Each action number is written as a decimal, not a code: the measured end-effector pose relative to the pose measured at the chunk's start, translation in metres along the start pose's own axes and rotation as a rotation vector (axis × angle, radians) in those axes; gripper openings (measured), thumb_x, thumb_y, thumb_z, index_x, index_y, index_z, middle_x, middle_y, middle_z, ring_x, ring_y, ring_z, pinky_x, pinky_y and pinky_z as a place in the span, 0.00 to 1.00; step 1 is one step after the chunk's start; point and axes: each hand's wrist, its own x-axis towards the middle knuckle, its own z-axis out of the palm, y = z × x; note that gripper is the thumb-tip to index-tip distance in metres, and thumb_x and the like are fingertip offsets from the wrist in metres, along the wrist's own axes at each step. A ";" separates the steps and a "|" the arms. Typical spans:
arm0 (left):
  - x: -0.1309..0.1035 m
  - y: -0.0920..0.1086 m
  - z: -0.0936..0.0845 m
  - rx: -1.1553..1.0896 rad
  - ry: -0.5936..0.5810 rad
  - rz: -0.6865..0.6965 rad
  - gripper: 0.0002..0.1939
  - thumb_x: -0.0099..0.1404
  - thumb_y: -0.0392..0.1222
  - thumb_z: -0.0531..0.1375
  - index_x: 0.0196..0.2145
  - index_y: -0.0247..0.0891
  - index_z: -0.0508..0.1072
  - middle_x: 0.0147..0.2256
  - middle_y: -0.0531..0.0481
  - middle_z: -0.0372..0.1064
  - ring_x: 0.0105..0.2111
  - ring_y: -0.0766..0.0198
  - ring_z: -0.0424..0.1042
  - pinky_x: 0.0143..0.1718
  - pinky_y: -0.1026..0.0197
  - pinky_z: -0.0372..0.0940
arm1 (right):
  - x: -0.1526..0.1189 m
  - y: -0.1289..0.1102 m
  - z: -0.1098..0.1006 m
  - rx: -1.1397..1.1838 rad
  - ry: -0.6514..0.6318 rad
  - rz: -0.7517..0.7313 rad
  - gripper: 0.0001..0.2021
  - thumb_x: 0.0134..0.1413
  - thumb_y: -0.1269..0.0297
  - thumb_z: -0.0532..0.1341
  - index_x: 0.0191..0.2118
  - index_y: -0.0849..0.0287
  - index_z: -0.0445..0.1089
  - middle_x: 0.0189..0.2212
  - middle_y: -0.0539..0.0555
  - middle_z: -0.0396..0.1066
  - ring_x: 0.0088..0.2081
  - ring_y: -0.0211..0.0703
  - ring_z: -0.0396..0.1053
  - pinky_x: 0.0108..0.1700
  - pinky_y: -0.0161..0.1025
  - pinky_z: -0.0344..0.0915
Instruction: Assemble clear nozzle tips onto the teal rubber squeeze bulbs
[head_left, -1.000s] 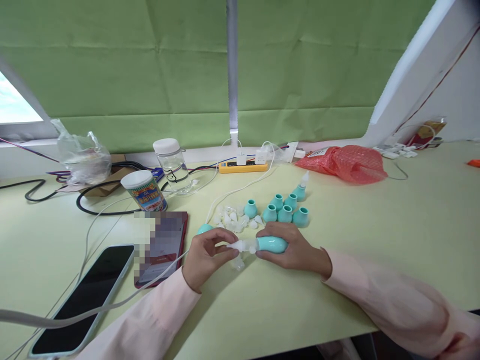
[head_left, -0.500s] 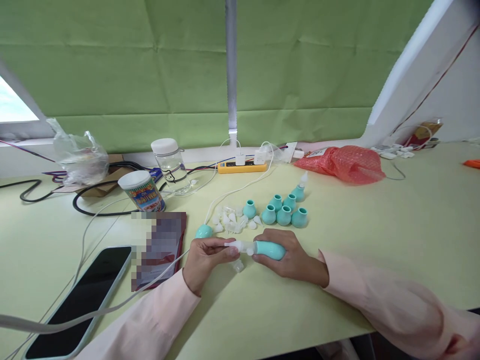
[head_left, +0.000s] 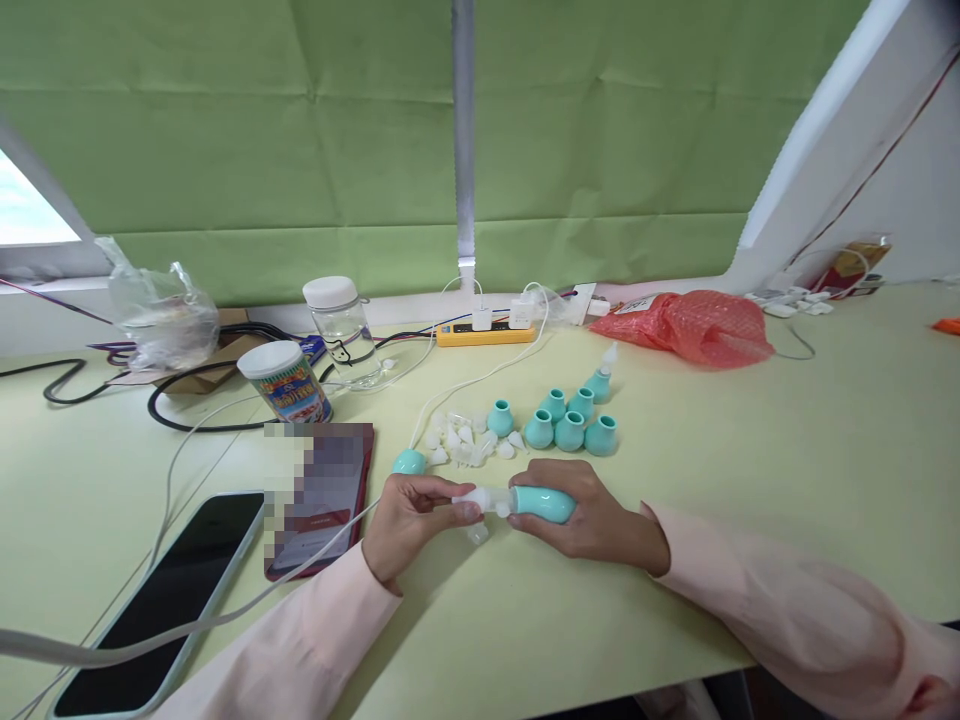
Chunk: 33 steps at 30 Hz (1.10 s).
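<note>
My left hand (head_left: pixel 409 520) pinches a translucent plastic nozzle (head_left: pixel 491 500) between thumb and fingers. The nozzle is lined up with the mouth of a teal rubber bulb (head_left: pixel 544 503), which my right hand (head_left: pixel 592 515) grips; together they look like a nasal aspirator. Whether the two parts are fully joined I cannot tell. Just beyond my hands lies a pile of loose translucent plastic parts (head_left: pixel 469 440). Several open-mouthed teal bulbs (head_left: pixel 570 432) stand to its right, and one farther back carries a nozzle (head_left: pixel 610 358). Under the held nozzle lies another small clear piece (head_left: pixel 478 535).
To the left lie a black-screened phone (head_left: pixel 172 590) and a dark red phone (head_left: pixel 330 500), with a white cable running across. Behind them stand a patterned canister (head_left: pixel 289 385) and a clear jar (head_left: pixel 341 335). A yellow power strip (head_left: pixel 486 336) and red bubble wrap (head_left: pixel 712 330) line the back.
Both hands keep hold of the nozzle and bulb. The right hand and bulb have shifted very slightly rightward, with the whole view drifting a little the same way.
</note>
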 end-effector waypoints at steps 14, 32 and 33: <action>-0.005 -0.002 0.002 -0.028 -0.046 0.008 0.08 0.41 0.38 0.66 0.21 0.33 0.72 0.24 0.48 0.74 0.24 0.61 0.73 0.29 0.61 0.67 | -0.005 -0.001 0.004 -0.016 0.098 -0.005 0.08 0.44 0.58 0.59 0.30 0.56 0.67 0.25 0.51 0.69 0.29 0.40 0.68 0.28 0.34 0.63; -0.004 0.000 0.000 -0.030 -0.090 0.199 0.14 0.46 0.39 0.64 0.34 0.36 0.74 0.36 0.45 0.73 0.35 0.56 0.71 0.37 0.57 0.67 | 0.006 -0.016 -0.010 0.172 -0.120 0.126 0.08 0.50 0.63 0.55 0.37 0.57 0.62 0.33 0.50 0.67 0.35 0.38 0.64 0.38 0.36 0.62; -0.004 0.000 -0.001 0.012 -0.052 0.238 0.14 0.47 0.39 0.63 0.35 0.36 0.74 0.35 0.46 0.73 0.35 0.57 0.71 0.37 0.57 0.67 | 0.010 -0.013 -0.013 0.182 -0.063 0.140 0.08 0.49 0.63 0.56 0.36 0.57 0.63 0.33 0.51 0.67 0.35 0.38 0.65 0.38 0.36 0.62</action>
